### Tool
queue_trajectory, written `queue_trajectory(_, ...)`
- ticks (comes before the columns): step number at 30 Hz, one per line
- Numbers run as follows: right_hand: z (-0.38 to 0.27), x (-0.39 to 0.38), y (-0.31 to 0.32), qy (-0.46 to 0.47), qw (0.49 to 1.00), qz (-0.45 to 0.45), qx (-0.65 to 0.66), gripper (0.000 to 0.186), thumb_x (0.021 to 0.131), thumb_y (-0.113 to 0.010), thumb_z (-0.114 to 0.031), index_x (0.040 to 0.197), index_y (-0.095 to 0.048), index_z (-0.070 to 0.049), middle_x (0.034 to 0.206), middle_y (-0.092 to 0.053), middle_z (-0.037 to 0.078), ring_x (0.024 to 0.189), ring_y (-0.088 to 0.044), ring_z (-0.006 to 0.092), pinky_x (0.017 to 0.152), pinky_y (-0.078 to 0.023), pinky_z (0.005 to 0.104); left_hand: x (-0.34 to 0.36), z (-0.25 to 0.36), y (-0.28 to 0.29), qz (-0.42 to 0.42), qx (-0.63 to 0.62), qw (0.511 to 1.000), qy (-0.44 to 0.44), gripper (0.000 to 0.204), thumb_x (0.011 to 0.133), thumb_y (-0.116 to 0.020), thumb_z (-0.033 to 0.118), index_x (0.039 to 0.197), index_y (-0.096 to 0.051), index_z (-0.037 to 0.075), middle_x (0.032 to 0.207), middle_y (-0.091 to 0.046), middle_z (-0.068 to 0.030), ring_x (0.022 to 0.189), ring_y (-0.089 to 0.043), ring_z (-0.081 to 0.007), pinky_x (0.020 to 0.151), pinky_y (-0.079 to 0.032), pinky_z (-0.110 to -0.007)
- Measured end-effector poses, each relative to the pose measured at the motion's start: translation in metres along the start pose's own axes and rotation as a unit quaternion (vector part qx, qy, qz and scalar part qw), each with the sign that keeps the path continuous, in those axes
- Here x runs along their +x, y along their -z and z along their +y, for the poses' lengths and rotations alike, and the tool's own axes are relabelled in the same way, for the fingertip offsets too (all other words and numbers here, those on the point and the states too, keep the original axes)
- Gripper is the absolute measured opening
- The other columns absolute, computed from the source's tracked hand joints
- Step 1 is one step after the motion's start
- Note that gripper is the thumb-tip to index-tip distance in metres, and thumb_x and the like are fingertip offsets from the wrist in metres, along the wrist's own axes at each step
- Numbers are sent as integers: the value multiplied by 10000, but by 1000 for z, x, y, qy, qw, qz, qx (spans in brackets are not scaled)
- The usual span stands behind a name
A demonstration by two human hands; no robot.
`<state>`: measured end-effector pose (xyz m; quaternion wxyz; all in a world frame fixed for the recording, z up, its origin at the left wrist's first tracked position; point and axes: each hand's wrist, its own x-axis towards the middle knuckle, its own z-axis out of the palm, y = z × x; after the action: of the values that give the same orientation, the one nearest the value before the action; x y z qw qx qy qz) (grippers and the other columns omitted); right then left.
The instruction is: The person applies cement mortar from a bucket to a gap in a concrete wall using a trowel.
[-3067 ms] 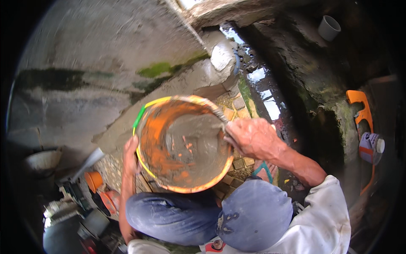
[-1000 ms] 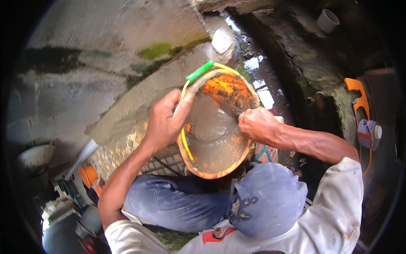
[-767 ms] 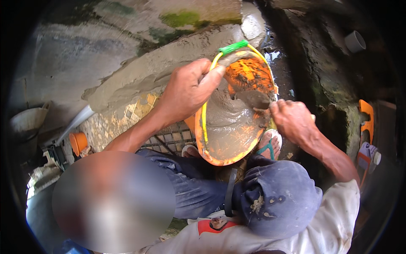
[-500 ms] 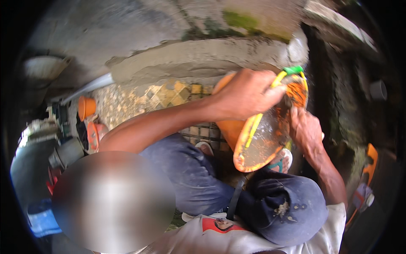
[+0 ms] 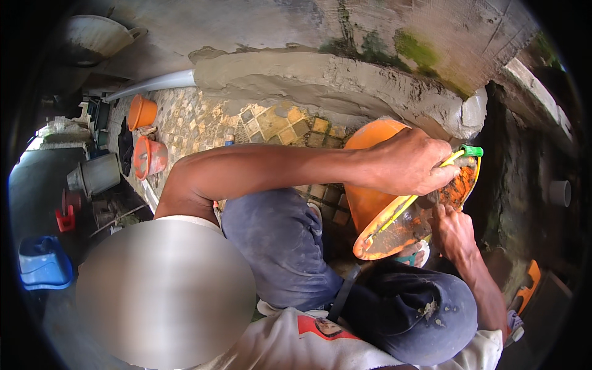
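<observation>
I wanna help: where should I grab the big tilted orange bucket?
Hold the bucket by the green grip on its yellow handle, probably from the far right side: it looks thicker than the rest and lies just beyond the left hand.

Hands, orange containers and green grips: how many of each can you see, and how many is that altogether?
Hands: 2 (left hand, right hand)
Orange containers: 3 (big bucket, upper small container and lower small container over on the left)
Green grips: 1 (green grip at the big bucket)
Total: 6
</observation>
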<state>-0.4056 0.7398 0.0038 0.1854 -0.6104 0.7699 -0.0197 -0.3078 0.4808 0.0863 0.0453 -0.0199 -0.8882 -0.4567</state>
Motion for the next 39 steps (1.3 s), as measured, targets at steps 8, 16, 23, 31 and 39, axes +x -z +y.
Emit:
queue_trajectory(8,-56,-4,-17,6,972,-47,229,255,982,-686,-225,1052,-665,19,861,-728,283,752,-721,481,705,-585,572,2,4,0,9,-10,999,31,346,1008,-670,312,867,-660,-3,714,-626,-214,636,-630,-381,622,-474,-486)
queue_trajectory(16,-72,37,-1,-218,628,-213,715,296,1059,-667,-277,973,-708,4,680,-603,29,492,-524,123,443,-404,304,-3,2,14,3,-10,999,42,370,1035,-662,327,929,-656,-27,765,-634,-194,667,-619,-329,651,-483,-456)
queue_trajectory(23,-53,14,4,-202,454,-216,840,346,1107,-597,-333,1096,-673,4,721,-599,29,525,-539,100,414,-426,273,-6,6,31,-1,-28,992,124,415,1074,-648,393,927,-649,5,719,-491,-1,704,-466,-81,613,-419,-340)
queue_trajectory(31,-26,31,-13,-81,983,144,83,160,1009,-613,-163,1045,-562,-16,881,-670,203,732,-712,408,627,-580,514,-5,-2,36,14,-2,992,124,462,1088,-608,406,828,-558,27,710,-450,2,695,-440,-95,608,-407,-349)
queue_trajectory(39,-53,8,-3,91,994,27,-47,313,922,-617,-123,1163,-626,76,992,-692,206,869,-753,342,666,-649,422,-14,-9,46,18,5,992,128,401,1087,-620,363,877,-578,25,737,-471,12,711,-444,-90,617,-411,-336)
